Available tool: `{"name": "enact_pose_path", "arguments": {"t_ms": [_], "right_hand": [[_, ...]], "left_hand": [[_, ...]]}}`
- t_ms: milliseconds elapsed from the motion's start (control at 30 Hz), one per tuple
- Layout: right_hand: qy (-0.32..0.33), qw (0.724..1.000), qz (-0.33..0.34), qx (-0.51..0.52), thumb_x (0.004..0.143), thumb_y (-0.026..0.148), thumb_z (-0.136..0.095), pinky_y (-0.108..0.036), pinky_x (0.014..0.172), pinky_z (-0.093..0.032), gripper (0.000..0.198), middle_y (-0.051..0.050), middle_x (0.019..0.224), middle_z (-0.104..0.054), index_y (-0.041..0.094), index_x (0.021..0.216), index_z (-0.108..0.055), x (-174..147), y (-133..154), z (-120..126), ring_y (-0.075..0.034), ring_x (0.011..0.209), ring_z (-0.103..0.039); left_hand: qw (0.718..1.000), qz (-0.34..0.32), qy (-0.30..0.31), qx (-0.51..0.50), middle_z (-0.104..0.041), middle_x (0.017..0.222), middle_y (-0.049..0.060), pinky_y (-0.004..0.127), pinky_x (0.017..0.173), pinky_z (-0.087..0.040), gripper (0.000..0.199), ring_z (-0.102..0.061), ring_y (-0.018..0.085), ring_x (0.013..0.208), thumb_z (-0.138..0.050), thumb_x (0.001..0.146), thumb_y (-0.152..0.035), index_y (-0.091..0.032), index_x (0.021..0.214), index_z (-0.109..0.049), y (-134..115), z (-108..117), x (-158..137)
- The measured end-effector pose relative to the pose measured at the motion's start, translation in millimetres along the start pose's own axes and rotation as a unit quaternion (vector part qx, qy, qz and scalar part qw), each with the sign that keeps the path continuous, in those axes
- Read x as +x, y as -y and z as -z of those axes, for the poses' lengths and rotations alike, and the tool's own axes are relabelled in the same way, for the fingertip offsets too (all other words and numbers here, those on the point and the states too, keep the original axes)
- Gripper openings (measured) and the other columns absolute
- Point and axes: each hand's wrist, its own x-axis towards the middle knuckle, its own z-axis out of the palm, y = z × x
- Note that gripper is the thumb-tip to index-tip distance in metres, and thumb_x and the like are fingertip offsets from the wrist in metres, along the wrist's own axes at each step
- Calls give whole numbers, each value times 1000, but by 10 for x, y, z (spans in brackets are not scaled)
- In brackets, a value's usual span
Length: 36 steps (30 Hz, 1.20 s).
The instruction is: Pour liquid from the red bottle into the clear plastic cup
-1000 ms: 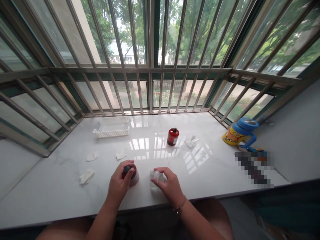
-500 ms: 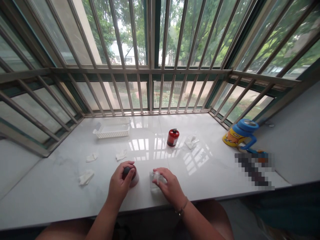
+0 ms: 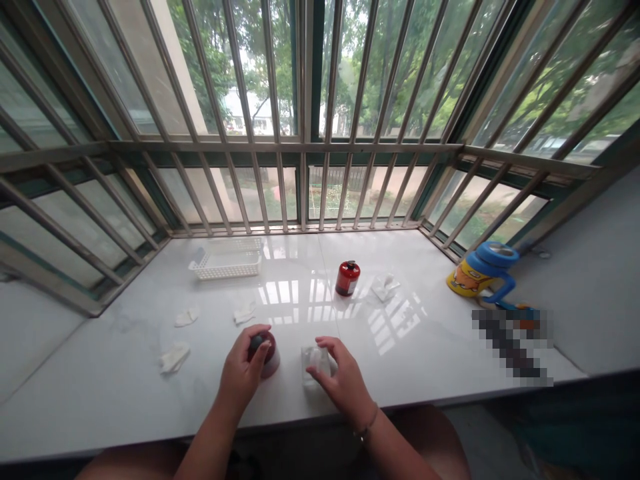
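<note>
My left hand is curled around a red jar-like container with a dark rounded top, standing near the front edge of the white surface. The thumb lies across its upper part, and my palm hides its left side. To its right stands a clear, square-sided bottle with a whitish translucent top. My right hand is beside this bottle, thumb and index finger parted around the top. A small red bottle shaped like a fire extinguisher, with a black top, stands farther back.
A white perforated basket sits at the back left. Crumpled white tissues lie on the left, and another tissue lies right of centre. A yellow and blue mug stands at right, near a blurred-out patch. Metal bars line the windows.
My right thumb and index finger have spread and drawn slightly right from the clear bottle's top. My left hand stays around the red container, its thumb slightly shifted. The view has moved a little.
</note>
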Motion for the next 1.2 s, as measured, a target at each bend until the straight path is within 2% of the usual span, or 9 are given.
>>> {"name": "enact_pose_path", "arguments": {"t_ms": [100, 200, 300, 667, 800, 933, 1000, 1067, 1200], "right_hand": [[-2, 1000, 0, 7, 92, 43, -79, -42, 107, -58, 32, -10, 127, -72, 26, 114, -64, 2, 10, -20, -27, 121, -70], [0, 1000, -3, 13, 93, 45, -77, -40, 104, -58, 31, -9, 125, -72, 25, 112, -64, 12, 25, -18, -26, 118, -70], [2, 1000, -4, 14, 94, 45, -77, -39, 104, -57, 30, -9, 124, -72, 25, 113, -64, 18, 39, -14, -26, 118, -70], [-1, 1000, -1, 9, 95, 46, -74, -39, 105, -55, 27, -9, 125, -71, 26, 110, -64, 2, 35, -29, -26, 119, -69], [6, 1000, -16, 14, 95, 47, -75, -39, 105, -57, 30, -9, 127, -71, 26, 110, -60, -10, 3, -39, -26, 119, -70], [16, 1000, -18, 12, 97, 48, -72, -40, 106, -57, 30, -10, 132, -70, 26, 108, -55, -25, -32, -38, -27, 122, -69], [27, 1000, -3, 2, 100, 44, -68, -41, 108, -56, 26, -11, 136, -68, 26, 114, -55, -40, -49, -21, -27, 126, -68], [43, 999, 17, -14, 103, 40, -62, -41, 111, -56, 30, -13, 142, -65, 25, 129, -54, -62, -65, 9, -27, 131, -66], [63, 997, 30, -36, 106, 34, -54, -45, 119, -52, 49, -15, 153, -58, 26, 153, -41, -110, -85, 57, -28, 141, -61]], "left_hand": [[999, -38, 15, -3, -71, 132, 10, 44, 110, -54, 36, -68, 29, 126, -53, 107, -50, -27, 131, -67, 20, 15, 9], [998, -51, 29, -23, -71, 126, 10, 42, 106, -55, 29, -67, 28, 124, -52, 108, -47, -26, 116, -70, -19, 12, 37], [999, -30, 27, -33, -72, 121, 10, 41, 102, -56, 27, -68, 28, 119, -53, 108, -47, -25, 106, -69, -70, 1, 59], [996, 44, -26, -74, -75, 125, 11, 48, 104, -57, 32, -71, 29, 121, -72, 97, -51, -26, 108, -54, 23, -68, 7], [996, 68, -3, -57, -75, 129, 10, 50, 110, -54, 44, -70, 31, 124, -74, 94, -55, -27, 123, -61, -22, -51, 19], [996, 61, -3, -60, -76, 126, 10, 50, 108, -55, 37, -71, 32, 122, -75, 93, -56, -25, 111, -63, -56, -50, 21], [994, 65, -28, -81, -76, 125, 11, 50, 106, -56, 39, -72, 31, 120, -78, 91, -54, -25, 106, -56, -63, -66, 13], [992, 70, -42, -91, -76, 125, 11, 50, 105, -57, 43, -73, 31, 119, -80, 89, -54, -26, 109, -54, -72, -81, 7], [994, 75, -26, -80, -76, 126, 12, 51, 110, -56, 49, -72, 31, 122, -78, 90, -56, -25, 124, -61, -84, -83, 12]]}}
